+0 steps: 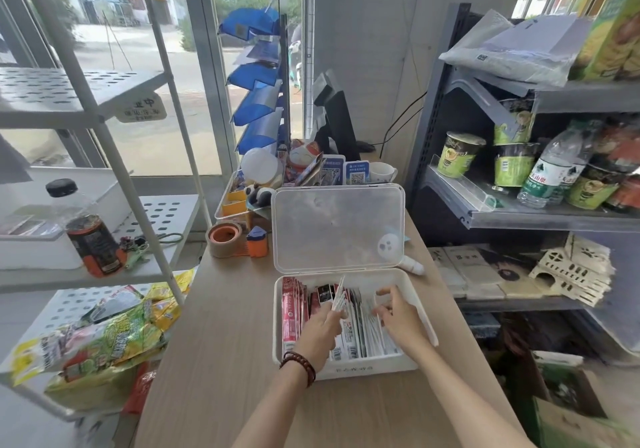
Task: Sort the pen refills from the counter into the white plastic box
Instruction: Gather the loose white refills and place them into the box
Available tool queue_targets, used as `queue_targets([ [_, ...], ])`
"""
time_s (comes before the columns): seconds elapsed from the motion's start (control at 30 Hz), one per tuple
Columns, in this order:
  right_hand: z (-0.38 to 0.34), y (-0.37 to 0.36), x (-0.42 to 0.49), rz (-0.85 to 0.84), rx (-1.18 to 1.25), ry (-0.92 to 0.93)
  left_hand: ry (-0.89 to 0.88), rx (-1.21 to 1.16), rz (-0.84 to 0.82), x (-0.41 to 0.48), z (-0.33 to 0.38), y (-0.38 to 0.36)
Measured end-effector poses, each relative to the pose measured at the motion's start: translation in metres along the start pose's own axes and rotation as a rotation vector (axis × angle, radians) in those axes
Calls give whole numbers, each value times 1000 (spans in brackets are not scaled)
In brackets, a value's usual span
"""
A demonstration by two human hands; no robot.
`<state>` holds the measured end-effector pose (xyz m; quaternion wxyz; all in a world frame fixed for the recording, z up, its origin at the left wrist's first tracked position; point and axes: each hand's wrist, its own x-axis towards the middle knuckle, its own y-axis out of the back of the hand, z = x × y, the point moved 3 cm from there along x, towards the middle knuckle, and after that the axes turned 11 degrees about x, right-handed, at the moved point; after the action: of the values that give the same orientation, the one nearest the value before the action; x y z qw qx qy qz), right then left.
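The white plastic box [349, 368] lies open on the wooden counter, its clear lid [337, 228] standing up behind it. Inside stand rows of pen refill packs, red ones [292, 312] at the left and white ones [372, 335] to the right. My left hand [320, 331] is over the box and pinches a slim pack of refills [338, 295] that points up and away. My right hand [398, 321] reaches into the right half, its fingers spread among the white packs.
Behind the box are a tape roll [225, 239], an orange dispenser [257, 241], a tray of small items [235, 202] and a white tube [412, 266]. A white rack with snack bags [104, 340] stands left, grey shelves with cups and bottles [519, 167] right.
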<state>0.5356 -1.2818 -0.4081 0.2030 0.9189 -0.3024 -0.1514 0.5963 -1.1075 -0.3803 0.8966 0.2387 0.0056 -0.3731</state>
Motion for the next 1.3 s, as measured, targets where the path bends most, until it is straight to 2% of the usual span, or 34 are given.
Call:
queue_targets([
  [0.13, 5, 5, 0, 125, -172, -22, -141, 133, 42, 1, 0, -2],
  [0.3, 11, 4, 0, 175, -287, -4, -62, -48, 79, 8, -8, 1],
  [0.4, 15, 2, 4, 150, -290, 7, -52, -138, 113, 9, -9, 6],
  [0.6, 21, -4, 6, 43, -303, -28, -51, -98, 180, 7, -8, 9],
  [0.67, 17, -2, 4, 63, -265, 3, -44, -138, 183, 7, -8, 8],
  [0.77, -6, 3, -5, 99, -103, 171, -20, -210, 190, 8, -10, 9],
  [0.87, -22, 4, -19, 51, -16, 258, -18, -199, 213, 9, -12, 10],
  [0.93, -27, 4, -25, -7, 30, 253, -40, -145, 227, 8, -12, 10],
  [1.1, -37, -14, -35, -160, 166, 213, -45, -233, 205, 10, -9, 10],
  [1.2, -32, -22, -34, -176, 71, 177, -48, -222, 199, 10, -8, 10],
  [1.3, -34, -19, -32, -179, 111, 157, -56, -194, 214, 9, -10, 10],
])
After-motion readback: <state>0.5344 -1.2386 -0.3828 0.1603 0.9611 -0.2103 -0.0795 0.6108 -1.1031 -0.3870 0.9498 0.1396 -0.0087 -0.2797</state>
